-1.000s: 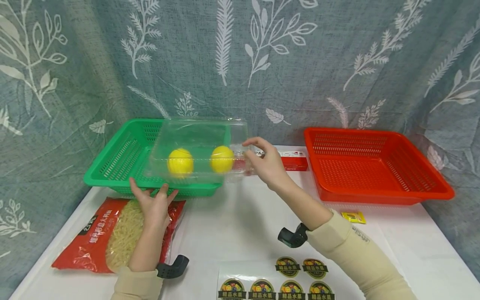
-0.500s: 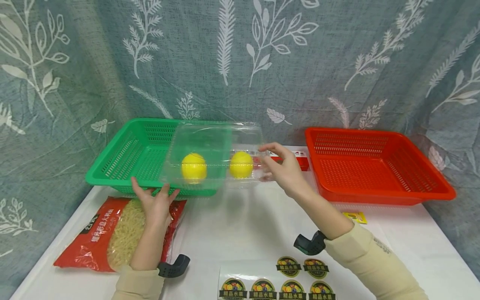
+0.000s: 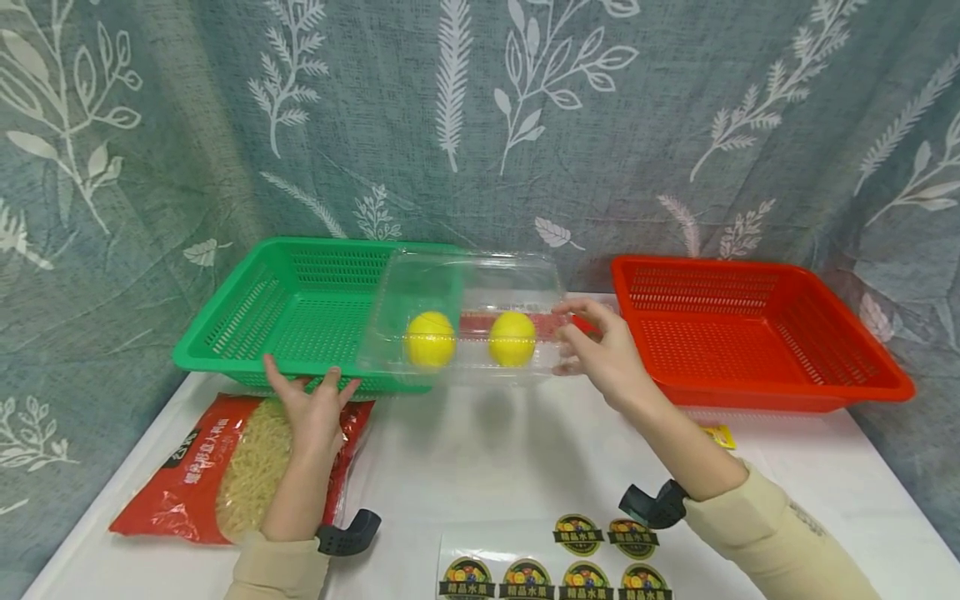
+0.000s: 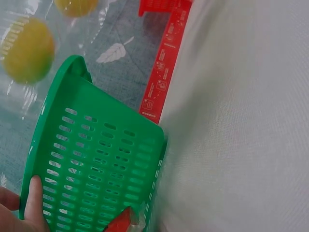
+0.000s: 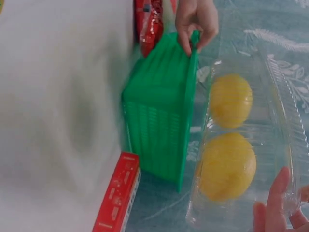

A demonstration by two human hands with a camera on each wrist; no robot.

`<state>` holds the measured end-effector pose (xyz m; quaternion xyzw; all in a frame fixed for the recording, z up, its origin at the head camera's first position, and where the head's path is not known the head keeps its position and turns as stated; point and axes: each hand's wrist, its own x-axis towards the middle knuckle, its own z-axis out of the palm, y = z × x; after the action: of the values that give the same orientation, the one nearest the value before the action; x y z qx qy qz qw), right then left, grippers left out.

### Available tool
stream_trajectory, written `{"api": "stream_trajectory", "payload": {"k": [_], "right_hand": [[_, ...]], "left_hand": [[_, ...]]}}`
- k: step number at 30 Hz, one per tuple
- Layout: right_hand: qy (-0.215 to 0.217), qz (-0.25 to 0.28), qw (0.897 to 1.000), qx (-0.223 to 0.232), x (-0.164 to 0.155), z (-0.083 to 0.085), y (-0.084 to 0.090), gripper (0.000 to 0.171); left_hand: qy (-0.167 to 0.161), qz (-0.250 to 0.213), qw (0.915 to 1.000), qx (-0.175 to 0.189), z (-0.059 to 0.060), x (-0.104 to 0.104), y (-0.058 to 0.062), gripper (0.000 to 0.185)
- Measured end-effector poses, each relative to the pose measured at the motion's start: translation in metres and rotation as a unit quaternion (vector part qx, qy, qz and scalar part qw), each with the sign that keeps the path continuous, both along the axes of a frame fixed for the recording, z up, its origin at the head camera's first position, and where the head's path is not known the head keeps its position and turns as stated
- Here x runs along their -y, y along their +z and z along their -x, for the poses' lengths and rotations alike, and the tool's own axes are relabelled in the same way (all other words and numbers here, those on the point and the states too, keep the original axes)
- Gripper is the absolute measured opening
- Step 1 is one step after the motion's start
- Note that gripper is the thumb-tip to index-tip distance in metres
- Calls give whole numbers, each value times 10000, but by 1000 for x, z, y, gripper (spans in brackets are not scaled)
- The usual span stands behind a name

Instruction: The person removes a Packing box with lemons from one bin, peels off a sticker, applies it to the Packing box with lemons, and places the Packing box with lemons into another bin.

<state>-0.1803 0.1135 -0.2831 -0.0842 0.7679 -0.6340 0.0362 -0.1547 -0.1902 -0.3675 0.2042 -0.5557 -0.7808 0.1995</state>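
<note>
Right hand (image 3: 603, 358) pinches the end of a clear clamshell box (image 3: 468, 321) holding two lemons (image 3: 430, 339), carrying it level above the counter (image 3: 480, 450) between baskets, while the left hand (image 3: 311, 408) grips the green basket (image 3: 300, 308) rim, steadying it

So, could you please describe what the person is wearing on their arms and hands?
Both hands are bare: the left hand and the right hand wear no gloves. Each forearm is covered by a cream, beige-toned long sleeve, the left sleeve and the right sleeve. A small black curved mount sits at each wrist, one on the left and one on the right. Faint lettering marks the right sleeve; it is unreadable.
</note>
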Motion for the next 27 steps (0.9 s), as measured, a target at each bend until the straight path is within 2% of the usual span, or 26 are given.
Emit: {"api": "stream_trajectory", "payload": {"k": [12, 27], "right_hand": [[-194, -222, 9995, -149, -23, -12, 2, 31], [-352, -510, 9973, -398, -49, -25, 3, 27]], "left_hand": [[-23, 11, 10000, 46, 1, 0, 0, 88], [4, -53, 9999, -92, 1, -2, 1, 89]]}}
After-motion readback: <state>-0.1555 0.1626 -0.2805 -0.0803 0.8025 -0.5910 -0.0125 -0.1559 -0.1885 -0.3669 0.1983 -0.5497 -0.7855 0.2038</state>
